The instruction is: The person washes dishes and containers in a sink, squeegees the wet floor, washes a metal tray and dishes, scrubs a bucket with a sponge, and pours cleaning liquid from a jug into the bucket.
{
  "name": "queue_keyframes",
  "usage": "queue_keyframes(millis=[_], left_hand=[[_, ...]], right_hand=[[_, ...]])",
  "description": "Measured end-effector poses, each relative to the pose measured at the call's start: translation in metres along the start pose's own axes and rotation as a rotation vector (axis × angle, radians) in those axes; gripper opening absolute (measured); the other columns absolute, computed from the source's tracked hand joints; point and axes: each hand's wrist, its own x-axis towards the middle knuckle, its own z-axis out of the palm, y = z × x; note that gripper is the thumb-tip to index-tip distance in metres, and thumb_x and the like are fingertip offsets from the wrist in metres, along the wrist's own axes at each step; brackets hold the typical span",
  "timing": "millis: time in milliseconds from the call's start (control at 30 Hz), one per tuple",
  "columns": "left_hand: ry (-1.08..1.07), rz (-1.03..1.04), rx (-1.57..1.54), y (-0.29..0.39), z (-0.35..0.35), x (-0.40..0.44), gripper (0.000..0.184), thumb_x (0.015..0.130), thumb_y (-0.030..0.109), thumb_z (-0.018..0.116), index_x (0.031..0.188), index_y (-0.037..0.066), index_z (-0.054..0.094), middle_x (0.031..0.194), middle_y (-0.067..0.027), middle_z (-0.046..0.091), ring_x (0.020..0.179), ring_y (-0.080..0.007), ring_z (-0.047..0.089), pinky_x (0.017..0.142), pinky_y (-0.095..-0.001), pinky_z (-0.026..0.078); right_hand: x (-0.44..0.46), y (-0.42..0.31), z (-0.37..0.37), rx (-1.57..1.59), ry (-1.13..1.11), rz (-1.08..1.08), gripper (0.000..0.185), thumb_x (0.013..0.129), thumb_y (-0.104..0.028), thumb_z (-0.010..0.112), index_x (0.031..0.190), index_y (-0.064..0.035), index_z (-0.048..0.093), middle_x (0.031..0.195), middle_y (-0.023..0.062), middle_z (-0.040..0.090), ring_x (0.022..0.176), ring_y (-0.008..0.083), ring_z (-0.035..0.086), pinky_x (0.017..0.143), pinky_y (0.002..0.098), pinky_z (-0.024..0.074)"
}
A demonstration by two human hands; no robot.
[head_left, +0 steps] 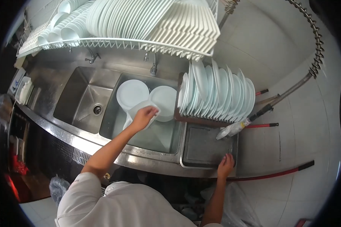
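Left hand [144, 116] mid-frame, fingers closed on a white angular ceramic dish [134, 110], right hand [226, 165] lower right, fingers loosely bent, partly open, beside a grey rectangular metal tray [206, 144].

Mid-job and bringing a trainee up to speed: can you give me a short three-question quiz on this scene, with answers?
1. What is in the left hand?
a) a tap
b) a white dish
c) a round bowl
2. True or false: two round plates lie in the basin with the visible drain.
3. Fill in: the right hand is at the near right corner of the shallow metal ____.

Key: 1 b; 2 false; 3 tray.
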Motion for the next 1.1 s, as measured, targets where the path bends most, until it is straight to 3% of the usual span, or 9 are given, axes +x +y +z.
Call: queue_keyframes(millis=[300,467,500,533,667,767,900,967,1100], left_hand=[[0.132,-0.319,-0.462,-0.134,0.111,0.248,0.031,0.105,0.034,0.056,0.127,0.013,0.063,0.113,-0.0035,0.067,0.105,-0.0196,0.066,0.087,-0.0385,0.053],[-0.246,-0.376,-0.673,-0.210,0.145,0.331,0.038,0.104,0.036,0.053,0.131,0.010,0.062,0.112,-0.0067,0.071,0.099,-0.0212,0.069,0.084,-0.0409,0.056],[-0.161,-0.403,-0.876,-0.199,0.150,0.328,0.017,0.100,0.023,0.053,0.103,0.013,0.066,0.082,0.0000,0.061,0.064,-0.0142,0.056,0.054,-0.0320,0.046],[-0.137,-0.430,-0.923,-0.190,0.148,0.322,0.015,0.099,0.021,0.055,0.109,0.013,0.064,0.081,0.0001,0.061,0.065,-0.0141,0.058,0.055,-0.0328,0.049],[-0.182,-0.226,-0.815,-0.212,0.138,0.328,0.026,0.097,0.013,0.059,0.123,0.010,0.061,0.093,-0.0020,0.066,0.081,-0.0179,0.067,0.067,-0.0356,0.056],[-0.020,0.083,0.023,-0.182,0.125,0.335,0.026,0.090,0.012,0.062,0.113,-0.001,0.065,0.091,-0.0169,0.073,0.081,-0.0291,0.071,0.072,-0.0419,0.055],[-0.092,0.398,0.264,-0.185,0.115,0.351,0.020,0.088,0.014,0.064,0.098,-0.003,0.069,0.084,-0.0224,0.073,0.082,-0.0363,0.073,0.072,-0.0447,0.056],[-0.067,0.332,0.510,-0.194,0.113,0.362,0.020,0.088,0.013,0.064,0.097,-0.004,0.069,0.085,-0.0226,0.073,0.081,-0.0338,0.074,0.069,-0.0438,0.057],[-0.122,-0.243,-0.401,-0.229,0.101,0.391,0.024,0.086,0.003,0.066,0.110,-0.001,0.068,0.096,-0.0203,0.074,0.080,-0.0302,0.076,0.056,-0.0412,0.060]], right_hand=[[-0.021,0.017,0.034,0.103,0.122,0.264,0.029,0.099,-0.007,0.052,0.124,0.0025,0.063,0.125,0.0209,0.065,0.112,0.0377,0.062,0.095,0.0441,0.0502],[-0.021,0.024,0.034,0.083,0.087,0.294,0.030,0.098,-0.007,0.054,0.125,0.0020,0.063,0.119,0.0202,0.065,0.105,0.0365,0.063,0.090,0.0425,0.0502],[-0.022,0.025,0.035,0.093,0.093,0.273,0.029,0.097,-0.007,0.054,0.124,0.0019,0.063,0.118,0.0200,0.065,0.104,0.0363,0.063,0.090,0.0424,0.0501],[-0.022,0.024,0.035,0.106,0.101,0.253,0.029,0.097,-0.008,0.055,0.123,0.0018,0.063,0.117,0.0198,0.065,0.103,0.0361,0.063,0.089,0.0423,0.0500],[-0.019,0.024,0.036,0.086,0.115,0.270,0.024,0.097,-0.006,0.057,0.118,0.0014,0.066,0.109,0.0175,0.068,0.095,0.0324,0.065,0.086,0.0387,0.0511],[-0.016,0.021,0.032,0.045,0.113,0.222,0.024,0.097,-0.009,0.059,0.118,0.0009,0.064,0.110,0.0202,0.067,0.101,0.0385,0.063,0.091,0.0432,0.0495],[-0.011,0.016,0.024,0.159,0.054,0.366,0.026,0.099,-0.011,0.061,0.121,0.0006,0.064,0.114,0.0172,0.068,0.105,0.0314,0.065,0.090,0.0401,0.0511],[-0.002,0.009,0.023,0.356,0.065,0.584,0.030,0.100,-0.013,0.063,0.127,0.0000,0.063,0.115,0.0151,0.069,0.107,0.0266,0.065,0.090,0.0377,0.0519],[0.050,-0.029,0.006,0.401,0.231,0.529,0.045,0.098,-0.016,0.068,0.140,-0.0010,0.056,0.125,0.0149,0.067,0.112,0.0223,0.064,0.092,0.0361,0.0525]])
